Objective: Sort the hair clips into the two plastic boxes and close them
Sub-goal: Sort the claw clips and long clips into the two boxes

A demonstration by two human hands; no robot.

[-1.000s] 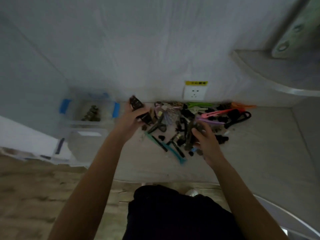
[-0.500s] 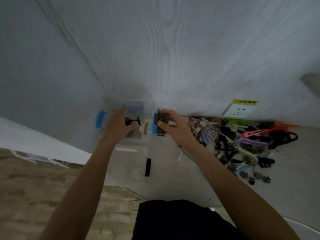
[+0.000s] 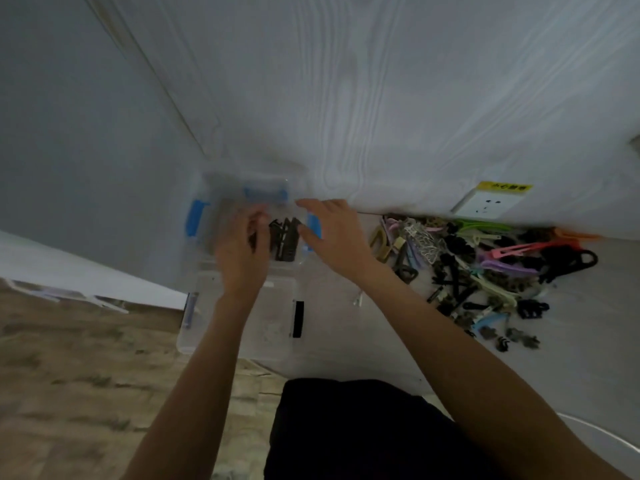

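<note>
A clear plastic box with blue latches (image 3: 221,190) stands open against the wall, with dark claw clips (image 3: 285,242) lying inside. In front of it sits a second clear box with black latches (image 3: 211,308). My left hand (image 3: 242,258) hovers over the far box with curled fingers, and something dark shows under them. My right hand (image 3: 334,233) is at that box's right edge, fingers spread and empty. A mixed pile of hair clips (image 3: 485,268), black, pink, purple, green and beige, lies on the table to the right.
A white wall socket with a yellow label (image 3: 485,204) sits on the wall behind the pile. The table's left edge ends beside the boxes, above wood-patterned floor (image 3: 69,375). My dark clothing (image 3: 346,427) is at the bottom.
Both hands carried dark clips from the pile to the blue-latched box. My right hand has let go of its clip, which now lies in the box.
</note>
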